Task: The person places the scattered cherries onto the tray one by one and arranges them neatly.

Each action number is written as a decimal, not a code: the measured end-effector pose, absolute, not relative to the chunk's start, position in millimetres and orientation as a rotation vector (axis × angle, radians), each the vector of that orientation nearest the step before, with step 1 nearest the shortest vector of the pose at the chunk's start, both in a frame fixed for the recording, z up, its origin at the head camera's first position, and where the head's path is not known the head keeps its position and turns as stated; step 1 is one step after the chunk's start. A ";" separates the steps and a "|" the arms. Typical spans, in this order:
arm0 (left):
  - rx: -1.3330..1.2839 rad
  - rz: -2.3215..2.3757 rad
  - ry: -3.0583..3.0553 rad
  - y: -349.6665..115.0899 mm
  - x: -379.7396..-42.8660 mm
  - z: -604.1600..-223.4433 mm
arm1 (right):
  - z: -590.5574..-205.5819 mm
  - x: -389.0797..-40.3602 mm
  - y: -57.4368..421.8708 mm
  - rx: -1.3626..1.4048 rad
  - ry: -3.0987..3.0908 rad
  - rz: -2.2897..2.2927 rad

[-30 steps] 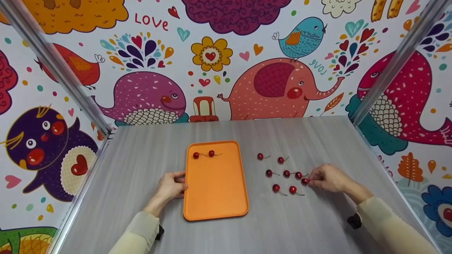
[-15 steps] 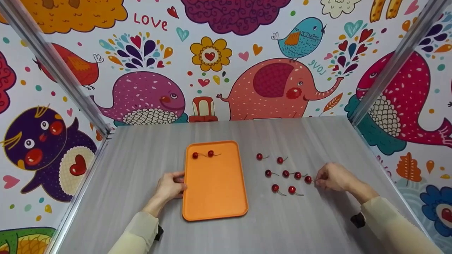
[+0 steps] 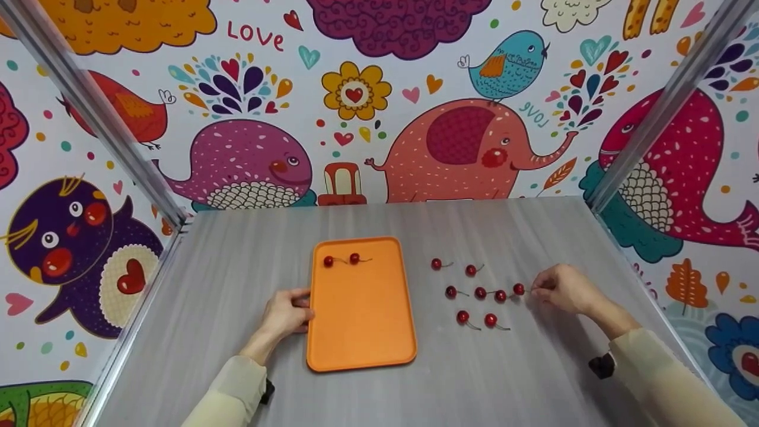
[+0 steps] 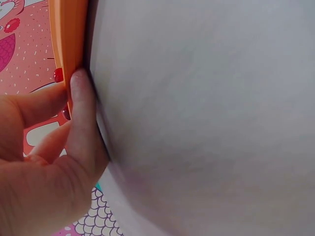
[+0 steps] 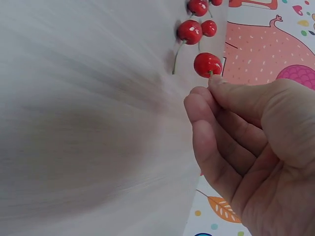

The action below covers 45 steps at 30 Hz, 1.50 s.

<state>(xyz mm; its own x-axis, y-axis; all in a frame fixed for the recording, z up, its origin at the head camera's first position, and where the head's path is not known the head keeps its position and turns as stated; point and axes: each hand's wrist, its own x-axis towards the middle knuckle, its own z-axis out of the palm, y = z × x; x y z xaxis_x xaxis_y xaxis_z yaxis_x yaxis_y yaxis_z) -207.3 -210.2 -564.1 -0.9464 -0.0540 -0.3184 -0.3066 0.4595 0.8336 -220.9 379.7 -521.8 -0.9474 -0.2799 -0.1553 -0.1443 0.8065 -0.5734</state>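
In the head view, my right hand (image 3: 566,289) pinches the stem of a red cherry (image 3: 519,289) between thumb and fingertips. The right wrist view shows this cherry (image 5: 207,64) just beyond the thumb tip, its stem mostly hidden by the fingers. Several more cherries (image 3: 462,317) with stems lie on the table to the left of that hand. My left hand (image 3: 286,312) grips the left rim of an orange tray (image 3: 363,320). Close up in the left wrist view, the fingers (image 4: 81,93) lie against both sides of the tray's edge. Two cherries (image 3: 354,258) lie near the tray's far end.
The grey table (image 3: 237,249) meets a patterned wall (image 3: 356,136) at the back. Metal posts (image 3: 652,118) stand at both back corners. Bare table surface lies in front of the loose cherries.
My right hand has drawn the cherry rightward by its stem and then moved slightly farther back, away from the neighbouring cherries. The left hand and tray have stayed in place.
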 end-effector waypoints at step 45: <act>-0.326 1.481 2.478 -209.2 -208.2 -564.2 | -525.5 -264.7 282.7 -0.437 2.636 -1.327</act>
<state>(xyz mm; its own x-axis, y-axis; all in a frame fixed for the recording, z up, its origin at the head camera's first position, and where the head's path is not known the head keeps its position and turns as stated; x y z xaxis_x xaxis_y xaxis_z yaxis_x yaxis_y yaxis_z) -208.2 -209.2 -564.2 -0.9474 -0.0693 -0.3124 -0.3080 0.4625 0.8314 -264.7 282.7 -525.5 -0.9449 -0.3273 -0.0099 -0.1871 0.5644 -0.8040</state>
